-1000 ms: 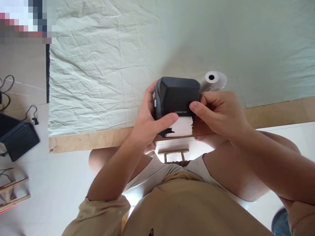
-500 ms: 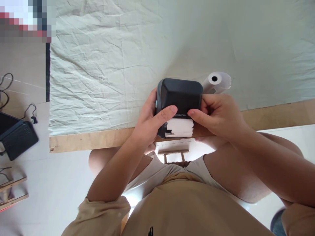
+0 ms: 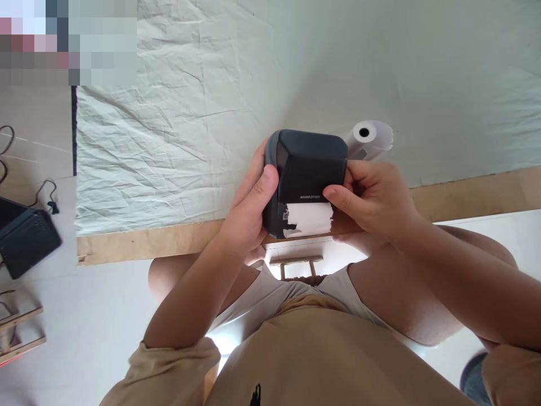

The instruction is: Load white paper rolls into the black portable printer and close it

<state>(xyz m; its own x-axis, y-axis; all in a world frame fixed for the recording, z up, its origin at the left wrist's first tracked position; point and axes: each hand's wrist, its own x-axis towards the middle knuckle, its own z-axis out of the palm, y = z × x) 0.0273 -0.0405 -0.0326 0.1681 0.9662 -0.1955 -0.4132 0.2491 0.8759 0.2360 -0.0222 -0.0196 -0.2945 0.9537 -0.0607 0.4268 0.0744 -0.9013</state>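
Both hands hold a dark label printer [image 3: 313, 169], marked NIIMBOT, above the table's near edge. My left hand [image 3: 251, 206] wraps round its left side, the thumb lying along the edge of the lid. At the right side, my right hand [image 3: 372, 194] grips with bent fingers, its thumb tip on the lid's lower right corner. A white piece of paper [image 3: 310, 219] with ragged edges covers much of the printer's near part. Just beyond my right hand, a white paper roll [image 3: 364, 135] with a dark core lies on the cloth, its loose end curling right.
A pale green wrinkled cloth [image 3: 177, 124] covers the table, leaving a bare wooden edge [image 3: 139, 241] in front. On the floor at left are a black box-like device [image 3: 31, 242] and cables [image 3: 44, 194]. A wooden rack [image 3: 21, 332] stands at lower left.
My left thumb has slid left, off the lid's front and onto its side edge, uncovering the printed name. The right hand keeps nearly the same grip. The view has shifted slightly.
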